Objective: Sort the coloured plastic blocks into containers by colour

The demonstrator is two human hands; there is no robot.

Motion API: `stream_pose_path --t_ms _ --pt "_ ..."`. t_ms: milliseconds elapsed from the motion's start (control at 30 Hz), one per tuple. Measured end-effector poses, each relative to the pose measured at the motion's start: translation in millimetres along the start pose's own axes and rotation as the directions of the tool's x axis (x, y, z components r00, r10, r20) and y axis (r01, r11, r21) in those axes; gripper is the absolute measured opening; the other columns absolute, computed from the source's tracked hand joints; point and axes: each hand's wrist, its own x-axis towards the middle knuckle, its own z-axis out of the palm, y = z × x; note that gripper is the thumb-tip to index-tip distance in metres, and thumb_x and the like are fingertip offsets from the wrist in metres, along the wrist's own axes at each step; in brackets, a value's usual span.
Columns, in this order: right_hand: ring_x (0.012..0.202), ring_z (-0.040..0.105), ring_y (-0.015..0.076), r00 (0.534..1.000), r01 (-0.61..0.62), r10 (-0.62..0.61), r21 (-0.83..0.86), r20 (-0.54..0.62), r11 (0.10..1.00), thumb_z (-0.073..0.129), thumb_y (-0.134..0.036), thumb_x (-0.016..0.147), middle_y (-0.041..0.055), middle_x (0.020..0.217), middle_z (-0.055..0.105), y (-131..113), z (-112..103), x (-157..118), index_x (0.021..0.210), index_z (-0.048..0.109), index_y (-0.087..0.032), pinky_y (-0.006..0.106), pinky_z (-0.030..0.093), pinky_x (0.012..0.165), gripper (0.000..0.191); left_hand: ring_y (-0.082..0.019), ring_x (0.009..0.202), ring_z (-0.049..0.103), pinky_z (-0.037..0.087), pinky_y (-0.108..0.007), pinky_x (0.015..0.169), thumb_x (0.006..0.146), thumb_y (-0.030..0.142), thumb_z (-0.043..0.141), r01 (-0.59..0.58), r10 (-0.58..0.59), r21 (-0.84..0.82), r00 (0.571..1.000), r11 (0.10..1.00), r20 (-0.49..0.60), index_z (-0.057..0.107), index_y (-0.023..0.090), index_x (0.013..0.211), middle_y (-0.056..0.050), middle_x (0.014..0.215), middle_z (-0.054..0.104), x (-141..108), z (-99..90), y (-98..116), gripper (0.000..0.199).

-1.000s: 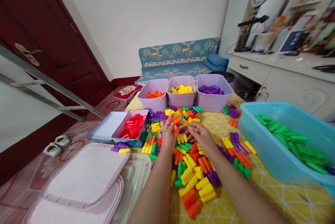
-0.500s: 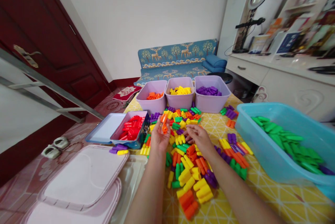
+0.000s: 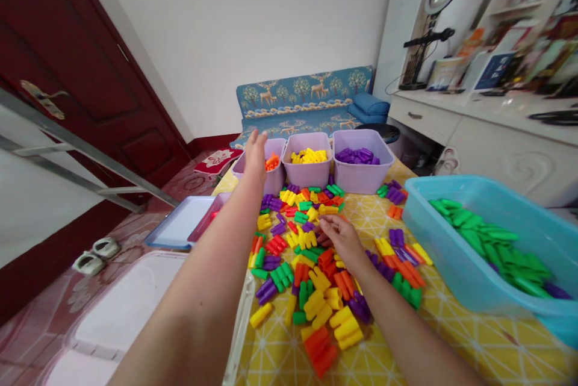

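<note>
Your left hand [image 3: 256, 154] reaches out over the left-hand lilac bin [image 3: 273, 182] at the table's far edge, released, its fingers straight and close together, no piece showing in it. Orange pieces [image 3: 271, 162] lie in that bin just beside your fingertips. Your right hand [image 3: 342, 239] sits low near the middle of the table, fingers curled down against a cluster of plastic building pieces [image 3: 311, 265]; whether it is grasping one cannot be told, as the hand covers what lies beneath it.

The pieces, bullet-shaped tubes in red, orange, yellow, green and purple, lie scattered across the yellow patterned tablecloth [image 3: 280, 350], some joined in short rows. Along the far edge, the middle lilac bin [image 3: 307, 179] holds yellow pieces [image 3: 309, 156] and the right lilac bin [image 3: 361, 179] holds purple pieces [image 3: 356, 156]. At the right edge, a blue plastic tub [image 3: 460, 259] holds green pieces [image 3: 474, 235]. Your left forearm [image 3: 203, 283] passes over the left edge, mostly hiding a tin [image 3: 208, 224] beside a white tray [image 3: 180, 220].
</note>
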Motion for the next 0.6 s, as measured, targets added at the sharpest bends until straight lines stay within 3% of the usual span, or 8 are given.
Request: stream_pose_path --t_ms 67,133,167,267,333,400,500,600 --pt "0.061 0.065 0.0197 1.000 -0.002 0.002 0.004 -0.006 1.000 0.063 -0.056 0.074 0.0044 0.077 0.070 0.7 0.4 0.3 0.092 0.063 -0.022 0.030 0.051 0.052 0.038 -0.025 0.118 0.056 0.036 -0.042 0.108 0.082 0.020 0.057 -0.116 0.090 0.178 0.985 0.977 0.150 0.064 0.015 0.107 -0.009 0.113 0.065 -35.8 -0.9 -23.1 0.026" --pt "0.060 0.064 0.0193 1.000 -0.001 0.001 -0.001 -0.015 1.000 0.064 -0.056 0.074 0.0032 0.074 0.068 0.9 1.0 0.3 0.091 0.062 -0.022 0.030 0.050 0.051 0.038 -0.027 0.113 0.057 0.037 -0.043 0.107 0.079 0.016 0.055 -0.198 0.066 0.392 0.943 0.898 0.326 0.068 0.014 0.103 -0.012 0.109 0.067 -74.8 -3.6 -49.8 0.028" --pt "0.059 0.064 0.0190 1.000 0.001 -0.001 -0.003 -0.018 1.000 0.064 -0.055 0.074 0.0028 0.073 0.068 1.0 1.2 0.2 0.091 0.062 -0.022 0.030 0.050 0.050 0.037 -0.030 0.119 0.053 0.034 -0.044 0.109 0.073 0.012 0.059 -0.245 0.041 0.504 0.923 0.828 0.382 0.067 0.015 0.108 -0.014 0.117 0.064 -91.4 -5.1 -62.2 0.036" --pt "0.059 0.063 0.0179 1.000 0.007 -0.007 0.008 -0.024 1.000 0.063 -0.055 0.075 0.0033 0.076 0.068 1.5 1.1 0.1 0.092 0.062 -0.022 0.029 0.050 0.052 0.037 -0.038 0.135 0.033 0.023 -0.050 0.113 0.061 0.010 0.068 -0.270 -0.105 0.760 0.908 0.591 0.405 0.060 0.016 0.123 -0.018 0.139 0.047 -119.6 -9.1 -86.9 0.063" --pt "0.061 0.063 0.0177 0.999 0.011 -0.010 0.018 -0.031 1.000 0.062 -0.055 0.075 0.0042 0.079 0.069 2.3 0.7 0.4 0.093 0.061 -0.022 0.029 0.051 0.052 0.037 -0.039 0.134 0.034 0.025 -0.052 0.111 0.065 0.013 0.067 -0.283 -0.186 0.834 0.893 0.474 0.409 0.060 0.017 0.124 -0.019 0.137 0.048 -121.9 -10.8 -90.8 0.060" --pt "0.061 0.063 0.0178 0.999 0.012 -0.011 0.022 -0.040 1.000 0.063 -0.056 0.075 0.0046 0.079 0.069 3.0 0.3 0.8 0.093 0.061 -0.022 0.029 0.051 0.052 0.038 -0.038 0.127 0.044 0.032 -0.051 0.107 0.068 0.011 0.063 -0.312 -0.231 0.850 0.871 0.424 0.434 0.062 0.017 0.121 -0.019 0.127 0.055 -118.8 -12.2 -87.3 0.053" --pt "0.060 0.063 0.0179 0.999 0.008 -0.006 0.027 -0.054 1.000 0.064 -0.056 0.073 0.0044 0.078 0.068 2.6 0.5 1.3 0.093 0.061 -0.021 0.029 0.051 0.051 0.040 -0.033 0.111 0.058 0.042 -0.045 0.098 0.066 0.002 0.061 -0.325 -0.276 0.842 0.841 0.431 0.466 0.069 0.018 0.107 -0.016 0.109 0.066 -119.2 -16.3 -77.3 0.045" --pt "0.058 0.063 0.0183 0.996 0.011 -0.008 0.023 -0.092 1.000 0.065 -0.055 0.071 0.0036 0.074 0.067 1.4 1.0 1.5 0.092 0.061 -0.019 0.029 0.051 0.050 0.041 -0.028 0.103 0.063 0.047 -0.038 0.093 0.066 0.000 0.061 -0.322 -0.297 0.833 0.826 0.450 0.479 0.071 0.019 0.100 -0.011 0.104 0.070 -133.1 -24.2 -69.0 0.041"
